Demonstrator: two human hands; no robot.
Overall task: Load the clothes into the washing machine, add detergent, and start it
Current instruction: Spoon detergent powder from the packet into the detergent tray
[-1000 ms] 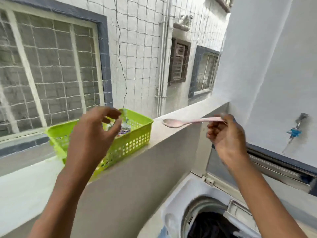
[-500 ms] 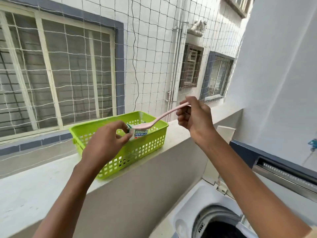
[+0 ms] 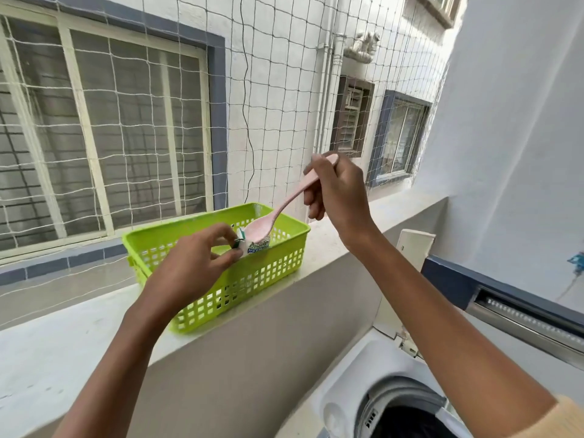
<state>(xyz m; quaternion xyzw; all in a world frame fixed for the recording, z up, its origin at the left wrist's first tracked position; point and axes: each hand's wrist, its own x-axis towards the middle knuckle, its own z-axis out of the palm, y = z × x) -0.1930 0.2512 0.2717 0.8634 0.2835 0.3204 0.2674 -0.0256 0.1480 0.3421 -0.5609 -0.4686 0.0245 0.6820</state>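
A lime-green plastic basket (image 3: pixel 268 273) stands on the white ledge (image 3: pixel 63 343). Inside it is a detergent packet (image 3: pixel 257 248), white with blue print. My left hand (image 3: pixel 192 267) pinches the packet's top edge at the basket's near rim. My right hand (image 3: pixel 338 191) grips the handle of a pink spoon (image 3: pixel 278 210), whose bowl points down into the packet's mouth. The top-loading washing machine (image 3: pixel 341 403) sits at the bottom right with its lid up. Dark clothes (image 3: pixel 410 422) lie in its drum.
White safety netting (image 3: pixel 158 105) closes off the gap beyond the ledge, with windows of the facing building behind it. The machine's raised lid (image 3: pixel 521 314) leans against the white wall on the right. A blue water tap (image 3: pixel 576 260) sticks out of that wall.
My right hand carried the pink spoon leftwards from over the ledge and tipped its bowl down into the packet. My left hand kept hold of the packet in the basket.
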